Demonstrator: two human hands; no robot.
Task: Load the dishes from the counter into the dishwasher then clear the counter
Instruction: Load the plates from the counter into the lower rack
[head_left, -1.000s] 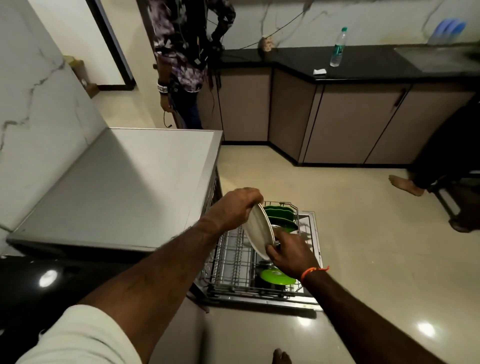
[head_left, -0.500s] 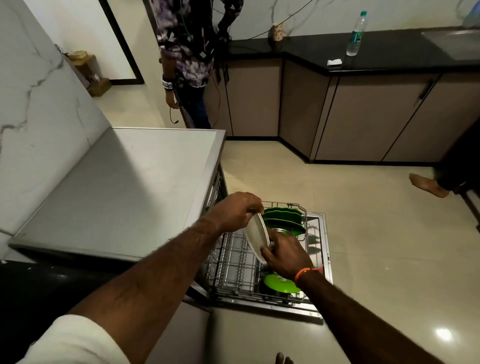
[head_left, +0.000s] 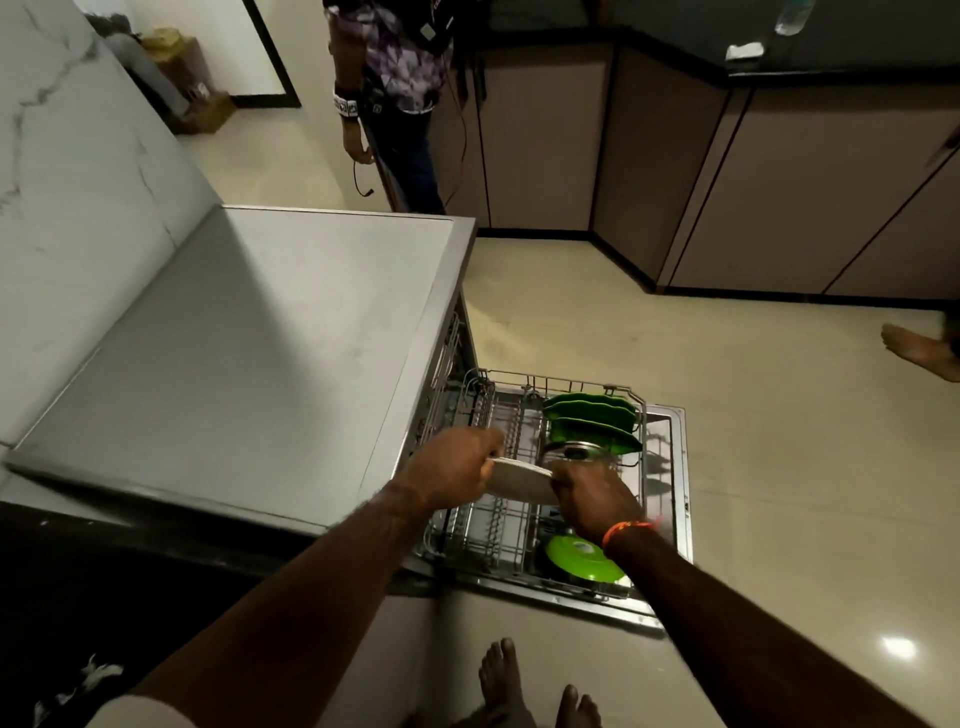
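White plate (head_left: 519, 480) near-flat over rack (head_left: 488, 530) — left hand (head_left: 449, 473), right hand (head_left: 597, 493) fingers grip opposite rims, apparently.

Left arm: bare forearm reaching forward and down from the lower left, a pale sleeve at the upper arm, wrist nearly straight. Left hand (head_left: 457, 467): back turned up, fingers curled over the left rim of the white plate (head_left: 519, 480), gripping it. Right arm: bare forearm coming in from the lower right, an orange thread band (head_left: 626, 530) round the wrist. Right hand (head_left: 592, 496): back up, knuckles bent, fingers closed on the plate's right rim; fingertips hidden beneath it. The hands sit close together, the plate held between them, tilted near flat. Both bare feet (head_left: 535, 691) visible at the lower edge.
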